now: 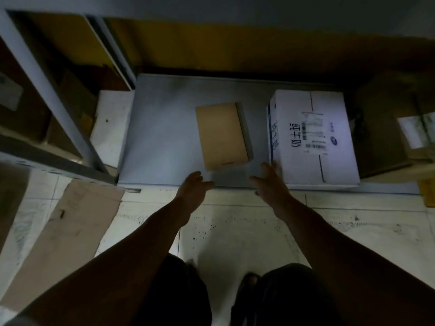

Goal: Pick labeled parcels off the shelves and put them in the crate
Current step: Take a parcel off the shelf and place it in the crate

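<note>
Left hand [195,184]: reaching forward with fingers loosely spread, holding nothing, stopping just short of the brown parcel's near edge.
Right hand [268,182]: also reaching out empty with the palm turned inward; its fingertips are showing against the white parcel's near corner, and contact cannot be told.
Brown parcel [223,136]: lying slightly askew on the grey platform [160,137], between and just beyond both hands; no label is showing on its upper face.
White parcel [315,137]: sitting just to the right, showing a printed shipping label on top.
Step in hand: likely closing in for a two-handed pickup of the brown parcel.
Doing it well: bringing both palms onto the long sides evenly, lifting level, and checking for a label underneath before committing.
Crate: not appearing in view.
Surroundings: a shelving rack [47,90] is standing at left, and flat cardboard [70,231] is lying on the tiled floor [235,220].
</note>
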### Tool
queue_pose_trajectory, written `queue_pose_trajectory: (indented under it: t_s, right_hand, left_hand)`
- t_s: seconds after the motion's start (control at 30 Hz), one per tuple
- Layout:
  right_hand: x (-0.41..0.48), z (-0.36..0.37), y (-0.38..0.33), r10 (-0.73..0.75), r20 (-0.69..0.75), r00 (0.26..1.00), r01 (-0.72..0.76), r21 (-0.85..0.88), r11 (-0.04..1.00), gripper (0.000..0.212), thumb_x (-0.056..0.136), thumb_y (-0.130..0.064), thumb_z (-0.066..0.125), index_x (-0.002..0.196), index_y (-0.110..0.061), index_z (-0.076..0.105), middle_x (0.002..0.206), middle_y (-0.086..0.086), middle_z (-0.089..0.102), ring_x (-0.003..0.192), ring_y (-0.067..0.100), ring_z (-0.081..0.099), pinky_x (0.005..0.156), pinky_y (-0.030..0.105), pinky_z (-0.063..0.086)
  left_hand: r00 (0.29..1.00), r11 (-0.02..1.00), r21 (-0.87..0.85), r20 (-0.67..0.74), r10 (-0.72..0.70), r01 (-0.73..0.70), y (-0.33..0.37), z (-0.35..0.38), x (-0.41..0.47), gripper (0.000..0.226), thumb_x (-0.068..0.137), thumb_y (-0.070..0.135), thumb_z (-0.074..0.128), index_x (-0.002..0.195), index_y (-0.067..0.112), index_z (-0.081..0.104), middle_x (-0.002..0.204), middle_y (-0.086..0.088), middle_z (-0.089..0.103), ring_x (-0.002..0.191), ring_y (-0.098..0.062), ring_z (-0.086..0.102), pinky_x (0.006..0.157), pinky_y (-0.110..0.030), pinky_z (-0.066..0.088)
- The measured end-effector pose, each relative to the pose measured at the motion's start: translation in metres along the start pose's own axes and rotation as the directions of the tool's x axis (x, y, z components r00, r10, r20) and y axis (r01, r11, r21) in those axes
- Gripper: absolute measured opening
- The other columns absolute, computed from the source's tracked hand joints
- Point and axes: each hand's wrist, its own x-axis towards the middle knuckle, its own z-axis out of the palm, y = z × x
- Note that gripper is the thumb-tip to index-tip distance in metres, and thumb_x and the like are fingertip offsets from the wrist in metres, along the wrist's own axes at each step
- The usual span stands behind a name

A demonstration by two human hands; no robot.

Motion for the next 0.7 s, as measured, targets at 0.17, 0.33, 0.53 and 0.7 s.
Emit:
queue_pose_trajectory:
  t_s: [0.17,0.33,0.53,0.7]
  right_hand:
    - [0.05,0.019,-0.005,-0.014,0.062,0.998,0.021,-0.119,0.993,0.074,0.091,-0.023,0.062,0.153,-0.021,0.022,0.15,0.007,0.033,0.128,0.029,0.045,0.1,0.043,0.046]
    - [0.053,0.029,0.006,0.052,0.177,0.983,-0.061,0.044,0.997,0.048,0.092,-0.019,0.06,0.136,-0.025,0.041,0.129,0.014,0.054,0.112,0.03,0.058,0.097,0.052,0.05]
    - [-0.008,0.015,0.028,0.137,0.222,0.965,-0.183,0.202,0.962,0.052,0.097,-0.014,0.052,0.146,-0.022,0.035,0.125,0.001,0.055,0.109,0.021,0.06,0.095,0.043,0.052]
    - [-0.083,0.003,0.031,0.236,0.266,0.934,-0.305,0.257,0.917,0.05,0.098,-0.012,0.05,0.146,-0.023,0.037,0.119,-0.005,0.049,0.11,0.019,0.06,0.093,0.039,0.052]
  left_hand:
    - [0.998,0.996,0.065,-0.017,0.055,-0.053,0.009,0.011,0.042,0.048,0.096,0.016,0.055,0.142,0.014,0.041,0.141,-0.007,0.046,0.129,-0.028,0.044,0.093,-0.025,0.031]
    - [0.997,0.986,0.152,-0.026,0.075,-0.07,0.002,0.018,0.055,0.025,0.096,0.015,0.05,0.119,0.017,0.057,0.112,-0.005,0.057,0.096,-0.018,0.052,0.075,-0.027,0.038]
    - [0.987,0.989,0.065,-0.099,-0.126,0.133,-0.019,0.013,0.015,0.04,0.093,0.015,0.057,0.132,0.014,0.052,0.136,-0.014,0.052,0.122,-0.029,0.051,0.107,-0.041,0.037]
    - [0.977,0.971,0.132,-0.104,-0.189,0.202,-0.037,0.012,-0.043,0.037,0.095,0.006,0.049,0.13,0.014,0.055,0.132,-0.013,0.058,0.12,-0.03,0.055,0.1,-0.037,0.044]
